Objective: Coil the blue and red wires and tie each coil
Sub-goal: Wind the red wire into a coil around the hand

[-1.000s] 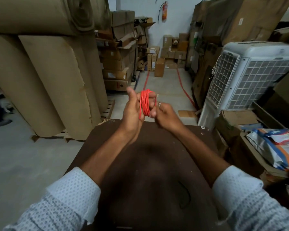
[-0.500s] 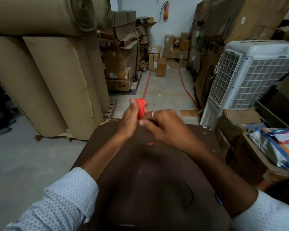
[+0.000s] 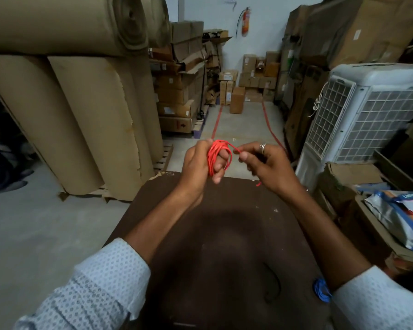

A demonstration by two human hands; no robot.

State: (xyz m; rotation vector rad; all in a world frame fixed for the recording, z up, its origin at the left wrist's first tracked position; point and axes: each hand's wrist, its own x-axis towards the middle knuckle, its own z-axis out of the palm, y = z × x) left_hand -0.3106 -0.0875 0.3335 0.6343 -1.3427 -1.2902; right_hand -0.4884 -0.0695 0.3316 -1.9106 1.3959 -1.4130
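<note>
The red wire coil (image 3: 214, 154) sits wound around the fingers of my left hand (image 3: 199, 163), which grips it above the far edge of the dark brown table (image 3: 224, 234). My right hand (image 3: 264, 163) pinches the wire's loose end just right of the coil, and a short red tail shows below that hand. The blue wire (image 3: 321, 289) lies as a bundle on the table's near right, partly hidden under my right forearm.
Tall cardboard rolls (image 3: 86, 120) stand to the left on a pallet. A white air cooler (image 3: 365, 110) and open boxes with packets (image 3: 398, 210) crowd the right. A thin black cord (image 3: 273, 285) lies on the table. Stacked cartons line the aisle ahead.
My right hand has moved right, away from the coil, drawing the red wire's end out. The coil has turned in my left hand and shows an open loop.
</note>
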